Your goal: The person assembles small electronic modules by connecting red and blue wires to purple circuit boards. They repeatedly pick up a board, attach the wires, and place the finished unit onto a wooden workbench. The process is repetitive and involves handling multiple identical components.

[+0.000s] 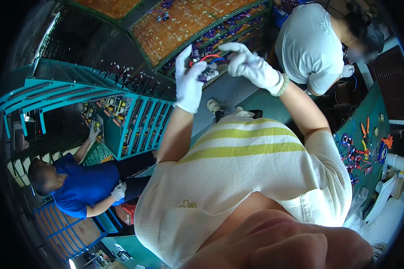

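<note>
My left hand (pixel 189 85), in a white glove, is raised in front of me and closed on a small purple circuit board (pixel 203 79). White parts show on the board beside my thumb. A red wire (pixel 208 57) and a blue wire (pixel 218 59) run from it toward my right hand (pixel 255 69). That hand is gloved too, with its index finger stretched out and the other fingers curled by the wire ends. The wires appear to be pinched there, though the exact contact is hard to see.
Beyond my hands stands a rack with a worn brown top (pixel 184 27) and shelves of purple boards (pixel 229 33). Left is a teal rack (pixel 141 127) and a person in blue (pixel 83 186). A person in a light shirt (pixel 307 42) works at right, near a green table (pixel 368 105) with tools.
</note>
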### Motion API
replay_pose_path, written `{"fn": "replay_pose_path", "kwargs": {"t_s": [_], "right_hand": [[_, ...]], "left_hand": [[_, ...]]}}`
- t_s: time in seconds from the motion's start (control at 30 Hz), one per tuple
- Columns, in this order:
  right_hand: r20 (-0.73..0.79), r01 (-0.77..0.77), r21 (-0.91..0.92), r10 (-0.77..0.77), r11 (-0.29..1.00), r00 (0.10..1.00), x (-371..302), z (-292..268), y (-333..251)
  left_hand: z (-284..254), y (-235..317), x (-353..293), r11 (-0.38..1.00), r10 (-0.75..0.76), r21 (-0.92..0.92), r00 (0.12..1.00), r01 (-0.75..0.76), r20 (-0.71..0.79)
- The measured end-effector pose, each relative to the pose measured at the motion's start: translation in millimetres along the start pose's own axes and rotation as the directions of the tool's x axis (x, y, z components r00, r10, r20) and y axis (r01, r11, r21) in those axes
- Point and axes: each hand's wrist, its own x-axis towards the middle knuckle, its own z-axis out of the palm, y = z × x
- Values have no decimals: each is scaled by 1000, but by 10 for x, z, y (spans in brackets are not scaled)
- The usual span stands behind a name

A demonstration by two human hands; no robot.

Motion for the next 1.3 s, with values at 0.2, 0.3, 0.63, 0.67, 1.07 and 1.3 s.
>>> {"fn": "replay_pose_path", "kwargs": {"t_s": [0.2,0.3,0.63,0.67,1.07,1.3], "right_hand": [[233,267,-958,264,-103,936,151,-114,-1],[126,123,-986,-20,-114,992,285,-196,16],[-193,206,-86,-219,975,956,112,229,742],[-250,71,315,11,946,968,102,230,930],[-180,141,-767,-421,626,889,124,30,318],[-269,-239,-963,-352,127,897,-346,-394,209]], "left_hand": [[-181,2,189,973,-205,-88,972,215,112],[-133,102,243,956,-255,-99,949,276,188],[-313,22,525,868,-32,494,997,60,-64],[-414,-70,596,824,20,567,999,9,-45],[-135,-308,603,175,-23,971,986,-159,166],[-180,-755,744,204,210,925,938,-319,277]]}}
